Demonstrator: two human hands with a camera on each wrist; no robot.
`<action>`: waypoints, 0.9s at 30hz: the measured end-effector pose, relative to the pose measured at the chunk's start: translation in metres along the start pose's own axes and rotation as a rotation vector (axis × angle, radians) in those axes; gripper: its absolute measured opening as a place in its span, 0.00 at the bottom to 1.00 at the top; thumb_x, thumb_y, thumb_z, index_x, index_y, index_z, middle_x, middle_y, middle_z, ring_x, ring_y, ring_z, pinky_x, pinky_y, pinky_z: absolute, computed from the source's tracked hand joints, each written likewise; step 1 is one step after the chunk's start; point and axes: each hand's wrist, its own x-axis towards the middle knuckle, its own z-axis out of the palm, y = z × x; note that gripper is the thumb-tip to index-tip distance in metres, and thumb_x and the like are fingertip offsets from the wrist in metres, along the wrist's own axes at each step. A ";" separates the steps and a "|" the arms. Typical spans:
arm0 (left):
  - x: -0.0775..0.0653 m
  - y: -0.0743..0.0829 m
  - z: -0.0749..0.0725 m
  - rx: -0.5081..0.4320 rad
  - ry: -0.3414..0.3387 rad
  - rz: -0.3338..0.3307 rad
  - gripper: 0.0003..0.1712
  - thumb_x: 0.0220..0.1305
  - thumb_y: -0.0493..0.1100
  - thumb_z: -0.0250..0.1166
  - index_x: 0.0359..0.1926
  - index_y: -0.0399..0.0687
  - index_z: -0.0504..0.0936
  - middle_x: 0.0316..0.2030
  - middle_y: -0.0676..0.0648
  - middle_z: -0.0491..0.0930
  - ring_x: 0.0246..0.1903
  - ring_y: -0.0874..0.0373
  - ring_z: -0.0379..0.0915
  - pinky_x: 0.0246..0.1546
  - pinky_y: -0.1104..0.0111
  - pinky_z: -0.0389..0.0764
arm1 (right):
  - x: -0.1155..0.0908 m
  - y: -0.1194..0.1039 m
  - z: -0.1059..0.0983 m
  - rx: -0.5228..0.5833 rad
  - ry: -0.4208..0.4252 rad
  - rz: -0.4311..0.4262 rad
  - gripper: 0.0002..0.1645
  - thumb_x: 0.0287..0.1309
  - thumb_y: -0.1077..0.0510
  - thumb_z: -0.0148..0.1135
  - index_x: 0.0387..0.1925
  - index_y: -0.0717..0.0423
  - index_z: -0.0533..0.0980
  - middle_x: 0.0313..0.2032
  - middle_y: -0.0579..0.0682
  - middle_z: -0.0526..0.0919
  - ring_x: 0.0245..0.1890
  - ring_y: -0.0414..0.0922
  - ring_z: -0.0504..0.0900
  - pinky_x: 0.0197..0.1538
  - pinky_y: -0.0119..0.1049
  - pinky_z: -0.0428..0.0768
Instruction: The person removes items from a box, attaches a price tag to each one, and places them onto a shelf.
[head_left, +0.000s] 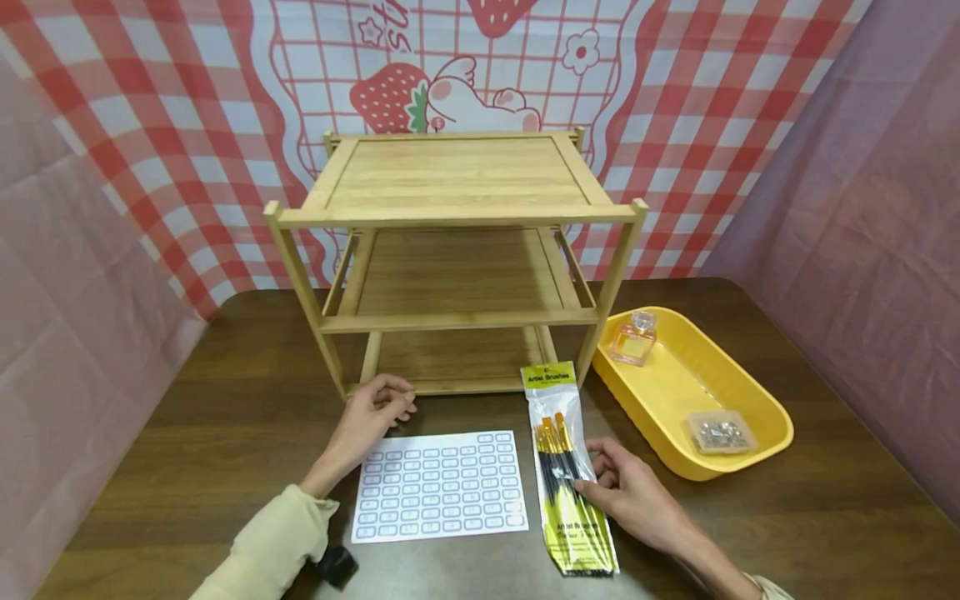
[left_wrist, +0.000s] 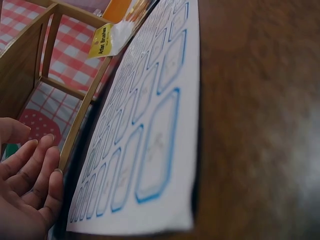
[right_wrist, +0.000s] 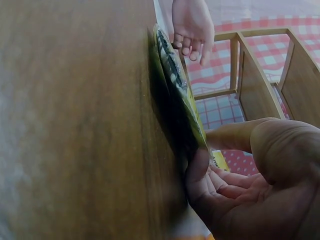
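My right hand (head_left: 626, 492) pinches the right edge of a clear-and-yellow packet of artist brushes (head_left: 558, 467), thumb on top and fingers beneath. In the right wrist view the packet (right_wrist: 182, 87) shows edge-on, a dark shadow between it and the tabletop. Several brushes with orange tips and black handles show through the plastic. My left hand (head_left: 378, 408) holds nothing, its fingers loosely bent above the far left corner of a white label sheet (head_left: 442, 487). In the left wrist view the sheet (left_wrist: 135, 130) has rows of blue-outlined boxes.
A three-tier wooden shelf (head_left: 457, 221) stands behind the hands. To the right is a yellow tray (head_left: 675, 387) with a pink perfume bottle (head_left: 633, 340) and a small clear box of metal bits (head_left: 722, 433). A black object (head_left: 337, 567) lies by the left sleeve.
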 end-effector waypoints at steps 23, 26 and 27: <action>-0.003 -0.003 -0.006 0.024 0.023 -0.008 0.08 0.73 0.32 0.61 0.49 0.31 0.79 0.35 0.41 0.85 0.34 0.49 0.82 0.36 0.69 0.83 | 0.001 -0.008 0.003 -0.177 0.089 0.069 0.32 0.53 0.68 0.76 0.58 0.78 0.74 0.29 0.46 0.77 0.26 0.36 0.74 0.28 0.31 0.79; -0.004 -0.003 -0.006 0.027 0.025 -0.006 0.08 0.73 0.32 0.61 0.49 0.31 0.79 0.35 0.41 0.85 0.34 0.50 0.83 0.36 0.69 0.83 | 0.000 -0.009 0.003 -0.197 0.102 0.062 0.33 0.52 0.68 0.77 0.58 0.78 0.74 0.29 0.46 0.77 0.26 0.36 0.74 0.28 0.30 0.79; -0.005 -0.003 -0.007 0.027 0.026 -0.006 0.08 0.73 0.33 0.61 0.49 0.31 0.79 0.35 0.41 0.85 0.34 0.50 0.83 0.36 0.69 0.83 | 0.000 -0.009 0.003 -0.203 0.106 0.063 0.33 0.52 0.68 0.77 0.58 0.78 0.74 0.29 0.46 0.77 0.26 0.36 0.74 0.28 0.31 0.78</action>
